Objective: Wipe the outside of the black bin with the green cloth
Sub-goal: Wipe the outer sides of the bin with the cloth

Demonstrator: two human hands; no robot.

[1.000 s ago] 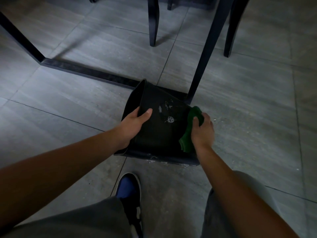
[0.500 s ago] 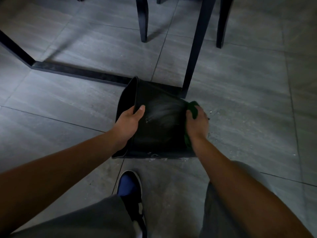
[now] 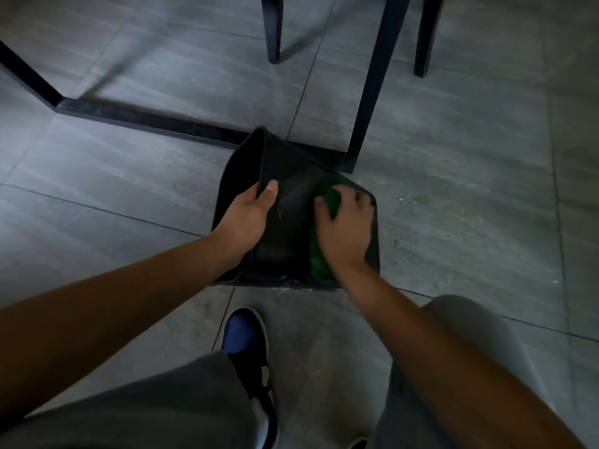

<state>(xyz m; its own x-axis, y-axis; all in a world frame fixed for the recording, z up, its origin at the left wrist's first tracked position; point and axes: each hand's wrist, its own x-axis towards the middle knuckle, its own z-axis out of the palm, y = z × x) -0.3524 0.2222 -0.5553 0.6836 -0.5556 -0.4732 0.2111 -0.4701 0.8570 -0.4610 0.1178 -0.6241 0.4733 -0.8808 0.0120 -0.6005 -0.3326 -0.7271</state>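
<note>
The black bin lies tipped on the grey tile floor in front of me, its open mouth to the left. My left hand grips the bin's rim, thumb on the outer wall and fingers curled inside. On the upper outer wall my right hand presses the green cloth, fingers curled over it. Most of the cloth is hidden under that hand; a strip shows below at the wrist.
A black table frame runs along the floor behind the bin, with its upright leg just beyond the bin's far right corner. Two chair legs stand farther back. My blue and black shoe is just below the bin.
My right hand has slid the cloth from the bin's right edge leftward onto its upper wall. The left hand keeps its hold on the rim.
</note>
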